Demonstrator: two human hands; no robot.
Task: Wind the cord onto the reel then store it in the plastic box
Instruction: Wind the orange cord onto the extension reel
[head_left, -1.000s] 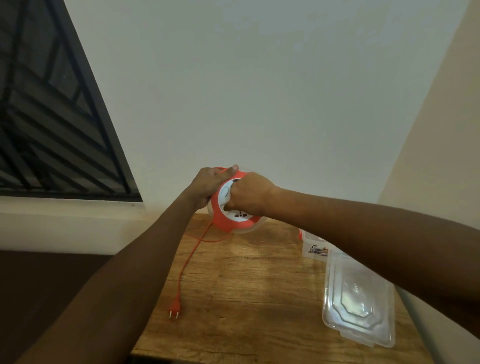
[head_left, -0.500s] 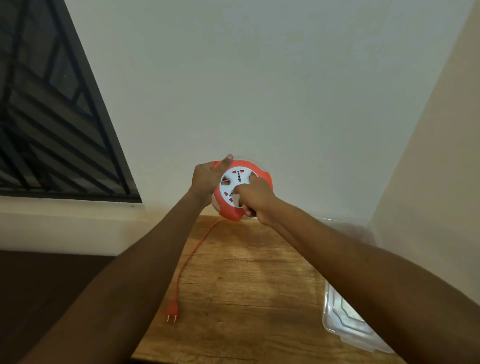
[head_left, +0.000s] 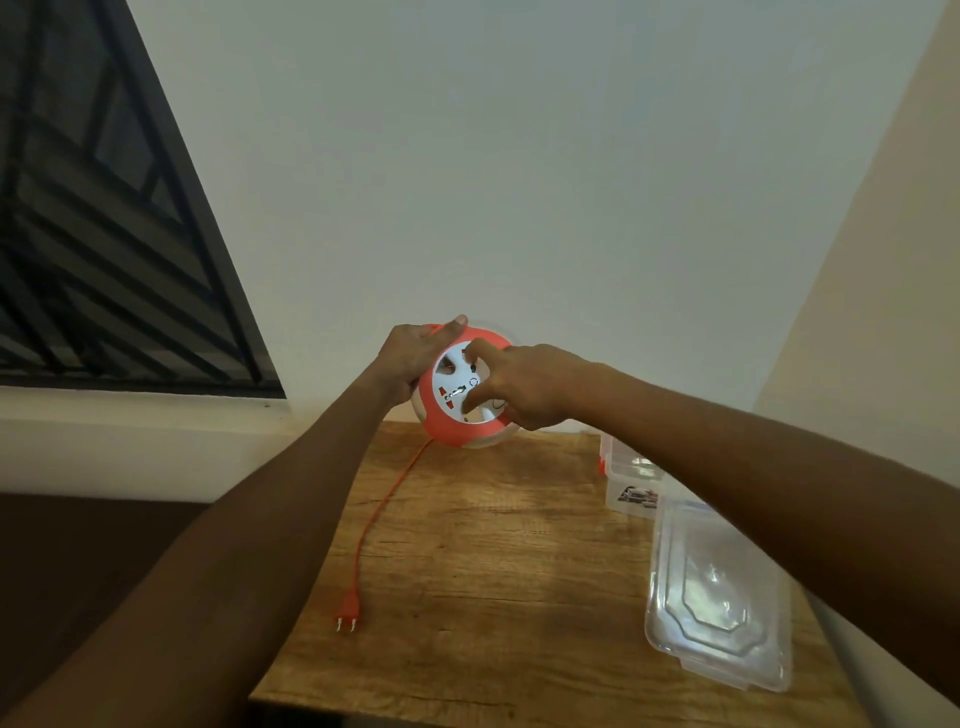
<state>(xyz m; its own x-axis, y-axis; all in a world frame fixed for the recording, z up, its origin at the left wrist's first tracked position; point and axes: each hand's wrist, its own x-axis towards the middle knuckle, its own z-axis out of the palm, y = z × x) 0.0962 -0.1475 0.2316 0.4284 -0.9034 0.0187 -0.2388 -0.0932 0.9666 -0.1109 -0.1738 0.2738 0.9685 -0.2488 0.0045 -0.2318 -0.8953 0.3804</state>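
Above the table's (head_left: 498, 525) far edge, held clear of the wood: orange reel (head_left: 457, 421), rim clasped by left hand (head_left: 410, 356), right hand's (head_left: 524, 384) fingers pressed on its white face. Cord (head_left: 379, 512) trailing down to plug (head_left: 348, 608) near the left edge. Along the right edge, plastic box (head_left: 631, 480), clear lid (head_left: 719, 597) nearer.
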